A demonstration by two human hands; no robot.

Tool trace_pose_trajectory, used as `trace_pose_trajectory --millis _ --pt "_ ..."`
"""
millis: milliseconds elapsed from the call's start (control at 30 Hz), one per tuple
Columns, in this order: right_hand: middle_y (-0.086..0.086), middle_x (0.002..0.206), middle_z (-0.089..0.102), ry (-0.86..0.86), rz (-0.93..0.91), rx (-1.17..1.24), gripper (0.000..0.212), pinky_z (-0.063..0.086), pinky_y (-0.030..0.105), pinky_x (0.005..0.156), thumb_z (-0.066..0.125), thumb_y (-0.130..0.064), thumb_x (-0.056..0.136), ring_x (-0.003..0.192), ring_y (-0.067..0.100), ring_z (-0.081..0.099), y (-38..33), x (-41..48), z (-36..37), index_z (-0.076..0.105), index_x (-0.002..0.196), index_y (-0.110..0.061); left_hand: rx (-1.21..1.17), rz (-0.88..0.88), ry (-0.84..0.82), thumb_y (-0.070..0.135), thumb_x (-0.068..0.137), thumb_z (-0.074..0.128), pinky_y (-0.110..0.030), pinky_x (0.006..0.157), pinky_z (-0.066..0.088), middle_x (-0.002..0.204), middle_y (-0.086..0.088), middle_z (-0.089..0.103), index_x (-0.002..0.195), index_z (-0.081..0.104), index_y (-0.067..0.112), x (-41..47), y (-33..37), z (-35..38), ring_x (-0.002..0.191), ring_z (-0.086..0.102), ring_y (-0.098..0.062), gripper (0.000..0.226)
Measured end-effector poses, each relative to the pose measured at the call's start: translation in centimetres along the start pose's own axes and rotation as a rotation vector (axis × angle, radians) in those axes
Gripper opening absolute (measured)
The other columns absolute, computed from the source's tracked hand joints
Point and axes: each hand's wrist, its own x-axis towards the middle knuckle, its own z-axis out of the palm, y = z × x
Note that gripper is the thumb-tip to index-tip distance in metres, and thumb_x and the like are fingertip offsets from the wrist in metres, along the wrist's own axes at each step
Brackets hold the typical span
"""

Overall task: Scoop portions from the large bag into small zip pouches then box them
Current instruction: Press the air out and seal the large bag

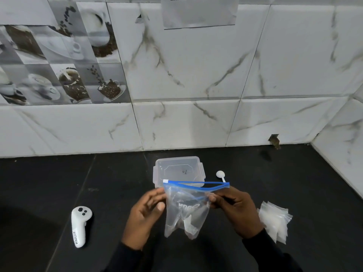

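Two hands on the bag [184, 211], held above the worktop [117, 193]: left hand [146, 214] fingers pinching its left edge, right hand [235, 211] fingers pinching the right under the blue zip. Mouth gaping, bottom sagging; could tip and spill if one pinch slips. Behind, box [177, 169] and scoop [221, 175]; right, pouches [275, 220]; left, controller [80, 226]. Dark worktop, marbled wall tiles.

Head-worn view looks forward and down, close over the counter [59, 183].
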Motion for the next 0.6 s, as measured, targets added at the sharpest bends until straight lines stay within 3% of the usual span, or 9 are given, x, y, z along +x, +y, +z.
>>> trace_pose_trajectory --millis 100,233,300,400,467,533,600 --pt "0.002 0.087 0.076 -0.027 -0.031 -0.024 0.007 0.061 0.033 0.074 0.074 -0.013 0.082 0.081 0.017 0.073 0.1 0.0 -0.1 0.08 0.085 -0.014 0.134 0.108 0.096 0.035 0.074 0.076 -0.026 0.085 0.056 0.1 -0.006 0.075 0.112 0.068 0.018 1.4 1.7 1.0 0.095 0.071 -0.019 0.043" --pt "-0.003 0.1 0.075 -0.124 -0.096 -0.133 0.009 0.058 0.036 0.084 0.076 -0.015 0.082 0.096 0.017 0.071 0.1 0.3 -0.9 0.08 0.089 -0.018 0.237 0.194 0.108 0.036 0.083 0.069 -0.049 0.077 0.056 0.086 -0.012 0.071 0.097 0.073 0.015 1.9 2.1 1.2 0.084 0.067 -0.034 0.026" --pt "-0.007 0.106 0.072 -0.11 -0.079 -0.162 0.007 0.059 0.037 0.083 0.079 -0.023 0.08 0.099 0.014 0.07 0.0 0.4 -1.4 0.08 0.086 -0.019 0.266 0.235 0.112 0.036 0.085 0.067 -0.053 0.073 0.054 0.084 -0.012 0.067 0.09 0.074 0.011 1.9 2.1 1.2 0.08 0.063 -0.037 0.026" --pt "-0.006 0.111 0.064 0.173 -0.137 -0.362 0.023 0.057 0.032 0.076 0.082 -0.04 0.076 0.1 0.012 0.066 -0.7 0.8 -2.2 0.078 0.086 -0.019 0.3 0.258 0.118 0.036 0.082 0.069 -0.044 0.069 0.051 0.084 -0.005 0.065 0.081 0.075 0.017 1.6 2.6 1.5 0.076 0.061 -0.03 0.02" --pt "-0.003 0.11 0.061 0.315 -0.264 -0.53 0.028 0.055 0.029 0.078 0.082 -0.034 0.076 0.101 0.014 0.063 -1.8 1.2 -2.4 0.075 0.096 -0.016 0.341 0.257 0.109 0.034 0.08 0.072 -0.041 0.064 0.049 0.078 -0.003 0.064 0.077 0.075 0.019 1.5 2.8 1.8 0.068 0.059 -0.027 0.016" --pt "-0.004 0.109 0.061 0.215 -0.387 -0.563 0.032 0.052 0.028 0.085 0.083 -0.028 0.077 0.104 0.013 0.061 -3.3 1.7 -1.4 0.074 0.105 -0.016 0.365 0.254 0.088 0.026 0.08 0.078 -0.035 0.059 0.046 0.072 -0.002 0.063 0.075 0.075 0.019 1.4 2.9 2.2 0.061 0.056 -0.023 0.009" --pt "-0.009 0.11 0.063 -0.014 -0.427 -0.515 0.031 0.05 0.027 0.088 0.08 -0.03 0.081 0.105 0.009 0.06 -4.4 2.2 0.5 0.074 0.11 -0.021 0.372 0.242 0.075 0.016 0.078 0.081 -0.03 0.056 0.045 0.066 0.001 0.064 0.076 0.077 0.022 1.2 3.2 2.8 0.057 0.055 -0.016 0.008"
